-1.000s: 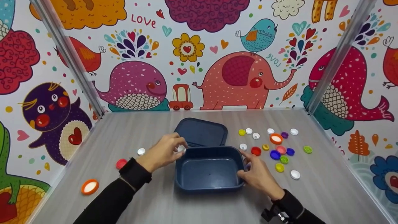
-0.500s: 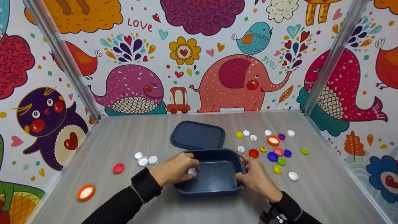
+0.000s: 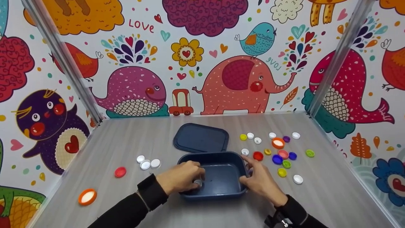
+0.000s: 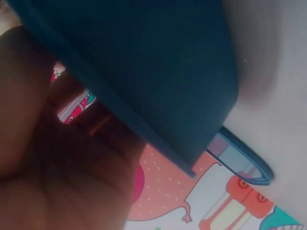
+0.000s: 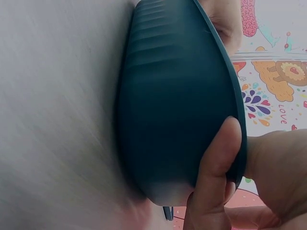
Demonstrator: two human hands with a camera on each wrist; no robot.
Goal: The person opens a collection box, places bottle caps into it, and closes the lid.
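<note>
A dark blue plastic box stands with its mouth up on the table. My left hand reaches over its left rim and pinches a small whitish bottle cap low inside the box. In the left wrist view the box wall hides the fingertips and the cap. My right hand grips the right end of the box. Its thumb lies against the outer wall in the right wrist view. Close to the left hand, several white bottle caps lie on the table.
Behind the box lies its dark blue lid. Many coloured caps, among them a red cap, are scattered to the right. On the left are a pinkish-red cap and an orange-rimmed lid. Printed panels wall in the table.
My left hand has come from the box's back left corner over the rim and down inside, carrying the cap. The right hand has kept its hold on the box. The head view has shifted slightly.
</note>
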